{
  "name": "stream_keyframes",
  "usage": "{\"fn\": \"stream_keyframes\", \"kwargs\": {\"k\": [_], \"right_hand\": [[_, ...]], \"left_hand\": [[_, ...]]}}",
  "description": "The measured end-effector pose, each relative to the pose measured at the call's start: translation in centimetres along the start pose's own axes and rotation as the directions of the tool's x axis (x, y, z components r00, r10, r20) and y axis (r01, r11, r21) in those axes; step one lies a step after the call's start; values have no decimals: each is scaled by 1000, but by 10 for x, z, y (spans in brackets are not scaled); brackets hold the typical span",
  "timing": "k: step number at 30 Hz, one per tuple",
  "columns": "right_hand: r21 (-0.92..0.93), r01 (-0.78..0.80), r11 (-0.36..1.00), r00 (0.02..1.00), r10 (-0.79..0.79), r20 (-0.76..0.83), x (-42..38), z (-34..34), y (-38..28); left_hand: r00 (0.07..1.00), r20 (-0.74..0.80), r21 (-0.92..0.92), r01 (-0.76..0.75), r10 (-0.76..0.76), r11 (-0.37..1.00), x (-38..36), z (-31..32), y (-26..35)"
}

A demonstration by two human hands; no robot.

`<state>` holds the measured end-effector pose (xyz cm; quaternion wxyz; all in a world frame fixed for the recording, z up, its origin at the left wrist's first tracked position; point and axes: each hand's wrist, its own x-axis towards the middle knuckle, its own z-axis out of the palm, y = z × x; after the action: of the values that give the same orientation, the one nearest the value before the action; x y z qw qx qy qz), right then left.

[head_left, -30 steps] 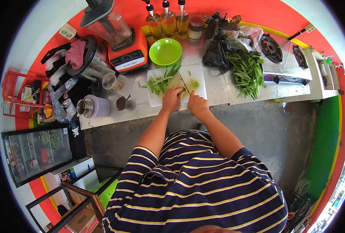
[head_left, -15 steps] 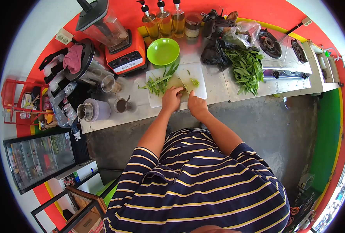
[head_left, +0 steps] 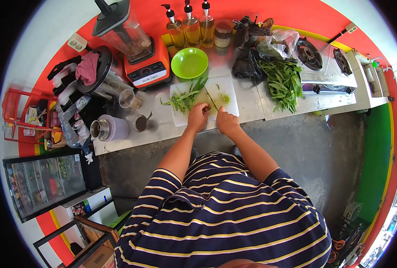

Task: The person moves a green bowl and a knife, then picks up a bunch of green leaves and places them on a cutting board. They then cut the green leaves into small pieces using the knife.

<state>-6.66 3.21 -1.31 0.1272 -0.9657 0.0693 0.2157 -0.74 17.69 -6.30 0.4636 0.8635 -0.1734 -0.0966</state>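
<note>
On the white cutting board (head_left: 230,84), my right hand (head_left: 227,122) is closed around the handle of a knife (head_left: 212,98). Its blade points away from me, angled slightly left. Just left of the blade, my left hand (head_left: 198,117) has its fingers curled down on green stems, mostly hidden beneath them. Long leafy greens (head_left: 183,101) lie loose on the board's left side, some over its edge. Small chopped green pieces (head_left: 225,98) lie right of the blade. A green bowl (head_left: 189,63) stands just behind the board.
A large bunch of leafy greens (head_left: 282,82) lies right of the board, near a black plastic bag (head_left: 248,66) and a gas stove (head_left: 325,67). Leftward stand an orange blender (head_left: 147,67), a cup with a spoon (head_left: 140,123) and a steel-topped container (head_left: 111,127). Pump bottles (head_left: 191,29) line the back.
The view has shifted slightly, so the counter things appear a little lower. My left hand's fingers have drawn back a little from the blade. The knife remains in my right hand.
</note>
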Motion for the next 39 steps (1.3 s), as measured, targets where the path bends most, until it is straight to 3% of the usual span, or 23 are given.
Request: {"fn": "stream_keyframes", "kwargs": {"k": [2,5,18,24,27,29,33,35,39], "right_hand": [[11,-49,999,997,48,62,-9,-5,-4],[56,-66,996,997,65,33,-8,13,-2],[51,-64,997,997,61,54,-6,4,-5],[0,-31,1000,999,31,45,-4,-24,-3],[10,-56,998,994,54,99,-10,-15,-3],[41,-88,995,991,83,106,-6,4,-2],[44,-47,998,996,44,72,-3,-9,0],[-44,-6,999,996,10,93,-5,-20,1],[10,-35,999,995,34,93,-3,3,2]], "left_hand": [[997,-49,-10,-63,62,998,-2,2,-1],[995,-94,-46,-40,36,998,-3,8,-5],[997,-83,-56,-5,1,998,-9,5,4],[991,-104,132,-73,87,989,-10,8,-3],[991,-73,98,-103,110,990,-7,5,-2],[999,-31,79,-8,11,997,-7,2,6],[998,-51,40,-46,48,998,-7,3,2],[999,-41,8,-24,24,1000,-7,3,2],[998,-63,0,-25,25,1000,-7,5,4]]}}
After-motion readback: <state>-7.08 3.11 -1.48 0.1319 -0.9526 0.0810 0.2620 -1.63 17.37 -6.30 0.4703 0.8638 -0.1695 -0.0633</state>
